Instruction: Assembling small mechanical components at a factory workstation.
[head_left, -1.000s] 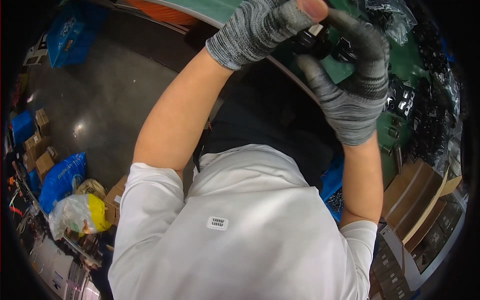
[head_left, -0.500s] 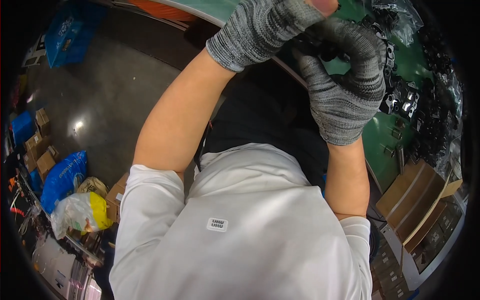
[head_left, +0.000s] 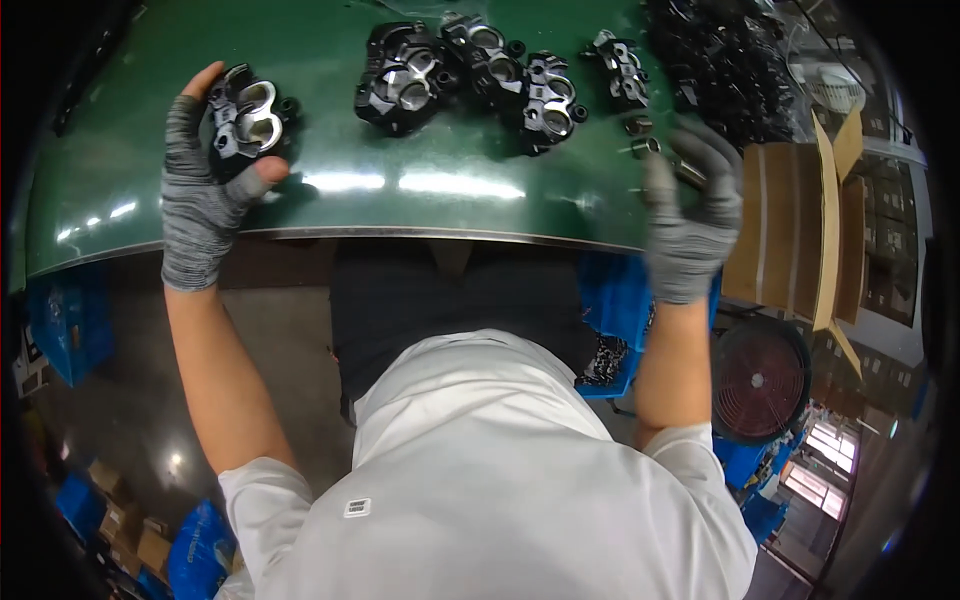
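Note:
Both my hands wear grey striped fingerless gloves. At the left of the green table (head_left: 330, 205), my left hand (head_left: 203, 205) closes around the edge of a black and silver brake caliper (head_left: 245, 118) with two round bores. Its thumb lies by the caliper's lower end, the fingers along its left side. Over the table's right part, my right hand (head_left: 695, 225) is smeared by motion, its thumb and fingers apart. Between them shows a short metal cylinder (head_left: 689, 173). Another metal cylinder (head_left: 645, 147) lies just left of its thumb.
Several similar calipers (head_left: 408, 85) lie in the table's middle, with one caliper (head_left: 622, 70) farther right. A dark heap of parts (head_left: 725, 70) covers the far right. Beside it stands an open cardboard box (head_left: 775, 225). Below are a blue bin (head_left: 615, 300) and a round fan (head_left: 757, 380).
My view has swung round to show the table fully. My hands, close together before, are now wide apart: the left by a caliper, the right over the metal cylinders.

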